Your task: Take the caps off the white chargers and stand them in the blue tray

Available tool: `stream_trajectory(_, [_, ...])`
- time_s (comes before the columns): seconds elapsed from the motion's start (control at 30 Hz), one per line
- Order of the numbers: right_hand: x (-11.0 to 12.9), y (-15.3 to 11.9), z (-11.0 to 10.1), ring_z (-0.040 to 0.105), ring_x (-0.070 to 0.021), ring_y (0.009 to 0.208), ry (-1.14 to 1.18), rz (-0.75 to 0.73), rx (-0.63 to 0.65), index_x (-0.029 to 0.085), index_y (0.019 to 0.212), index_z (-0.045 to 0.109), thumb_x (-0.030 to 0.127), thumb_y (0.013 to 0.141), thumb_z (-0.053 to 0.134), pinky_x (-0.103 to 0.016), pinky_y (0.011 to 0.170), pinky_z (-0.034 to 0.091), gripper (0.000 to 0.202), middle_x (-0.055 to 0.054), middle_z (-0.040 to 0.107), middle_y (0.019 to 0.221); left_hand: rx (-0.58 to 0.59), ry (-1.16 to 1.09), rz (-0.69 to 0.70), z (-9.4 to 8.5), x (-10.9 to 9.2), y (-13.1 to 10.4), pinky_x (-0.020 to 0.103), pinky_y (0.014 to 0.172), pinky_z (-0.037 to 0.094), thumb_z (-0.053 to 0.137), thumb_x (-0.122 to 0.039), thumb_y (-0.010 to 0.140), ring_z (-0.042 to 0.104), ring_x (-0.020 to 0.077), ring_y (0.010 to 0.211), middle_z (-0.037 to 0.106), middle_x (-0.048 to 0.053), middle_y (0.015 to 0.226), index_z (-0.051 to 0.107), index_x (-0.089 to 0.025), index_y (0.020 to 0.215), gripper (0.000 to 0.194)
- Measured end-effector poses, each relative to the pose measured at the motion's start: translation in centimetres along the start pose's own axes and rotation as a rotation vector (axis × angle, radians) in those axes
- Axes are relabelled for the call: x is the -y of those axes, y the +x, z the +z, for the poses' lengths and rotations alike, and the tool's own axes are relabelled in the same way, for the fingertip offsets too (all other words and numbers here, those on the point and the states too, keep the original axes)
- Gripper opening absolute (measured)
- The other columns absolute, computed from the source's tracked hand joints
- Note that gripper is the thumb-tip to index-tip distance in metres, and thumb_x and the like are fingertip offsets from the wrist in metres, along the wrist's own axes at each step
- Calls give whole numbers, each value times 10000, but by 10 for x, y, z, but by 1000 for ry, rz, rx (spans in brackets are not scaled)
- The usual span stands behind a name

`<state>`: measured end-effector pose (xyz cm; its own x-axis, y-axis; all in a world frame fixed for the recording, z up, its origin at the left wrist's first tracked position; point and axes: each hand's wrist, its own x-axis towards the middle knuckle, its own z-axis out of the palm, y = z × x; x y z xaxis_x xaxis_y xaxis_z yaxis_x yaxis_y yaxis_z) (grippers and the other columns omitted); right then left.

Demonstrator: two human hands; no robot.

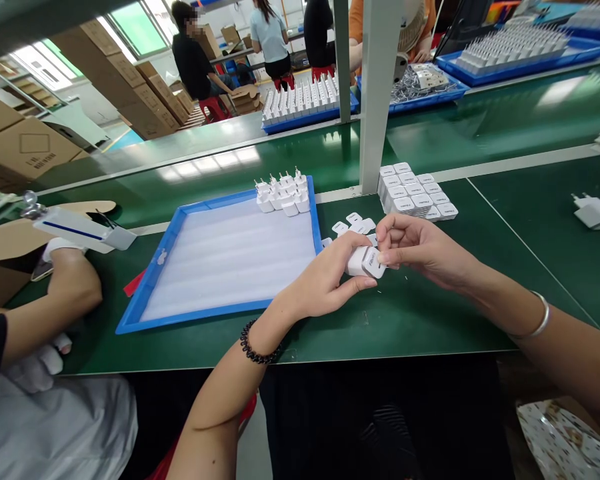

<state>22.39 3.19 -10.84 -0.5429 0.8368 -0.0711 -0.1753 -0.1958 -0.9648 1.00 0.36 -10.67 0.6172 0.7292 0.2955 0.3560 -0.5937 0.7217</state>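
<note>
My left hand (325, 273) is closed round a white plug charger (364, 261), with its printed end turned to the right. My right hand (420, 248) pinches thumb and forefinger together at that printed end; whatever is between those fingertips is too small to make out. Just behind the charger, several loose white printed cards (354, 219) lie scattered on the green table. Beyond them stand stacks of the same cards (417, 192). To the left, a blue tray (195, 317) with a white liner holds a group of white chargers (283, 193), pins up, in its far right corner.
A grey post (379, 100) rises behind the card stacks. Another white charger (597, 212) lies far right. On the left, a co-worker's arm (55, 287) is beside a white device (83, 230). Filled blue trays (305, 123) stand on the green surface behind.
</note>
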Motion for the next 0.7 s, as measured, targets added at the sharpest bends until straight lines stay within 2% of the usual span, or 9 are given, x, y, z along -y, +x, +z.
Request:
stream_trajectory(0.43, [-1,0,-2,485,-85,579,-23,6,11,178,812,624,263,635,920,-226,551,362,355,44,569,625,65,8,-2,0,3,2,360,840,452,531,-462,961,526,220,914,575,103,1108,488,-182,1203,373])
stream_trajectory(0.7, [1,0,3,551,-113,618,-112,-74,-12,189,804,615,348,632,919,-255,615,456,383,29,592,647,79,-47,-56,3,7,2,350,861,448,536,-456,964,524,219,955,565,95,1160,473,-202,1250,388])
